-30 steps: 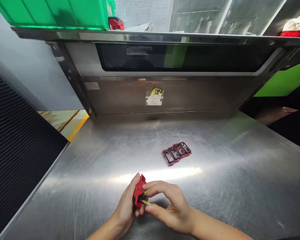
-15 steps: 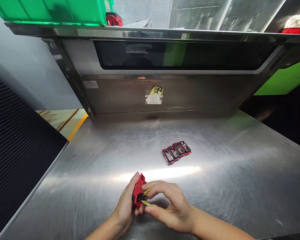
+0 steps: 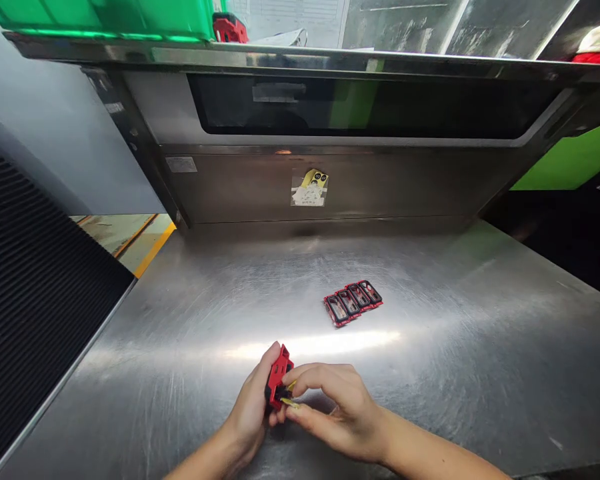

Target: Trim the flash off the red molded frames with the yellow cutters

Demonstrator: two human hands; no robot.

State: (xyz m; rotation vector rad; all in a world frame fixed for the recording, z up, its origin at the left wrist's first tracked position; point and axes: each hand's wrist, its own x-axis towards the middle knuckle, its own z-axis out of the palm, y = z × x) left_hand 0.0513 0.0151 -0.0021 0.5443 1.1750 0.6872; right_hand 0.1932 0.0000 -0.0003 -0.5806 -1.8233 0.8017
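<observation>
Red plastic in the left hand (image 3: 250, 403), and that red piece (image 3: 279, 373) is where all the attention sits, up off the table near the front edge, between the two hands! Left fingers wrap it snugly, thumb lying along the far end, curled fingertips showing beneath. Across from it, the right hand (image 3: 347, 408) works at close quarters: thumb and forefinger narrowly parted, each against a bit of yellow, the nearer one a small yellow strip (image 3: 290, 403). Between them a black part (image 3: 283, 393) meets the red; whether it belongs to that piece, I can't tell.

Doing this well, I'd judge, calls for a firm left palm as backing, an even pinch on both yellow bits, and a straight line with no twisting.

And the lie of it! Long axis runs from the wearer's side outward, far end leaning a touch right; the side with the black part faces the right hand.

Moving out, four red-and-black frames (image 3: 353, 303) lie in a slanting, touching row on the metal table (image 3: 180, 313), beyond the hands and to the right. Farther back, a clear pouch (image 3: 310, 189) hangs on the panel, and up on the shelf (image 3: 405, 63) sits a green bin (image 3: 105, 20).
</observation>
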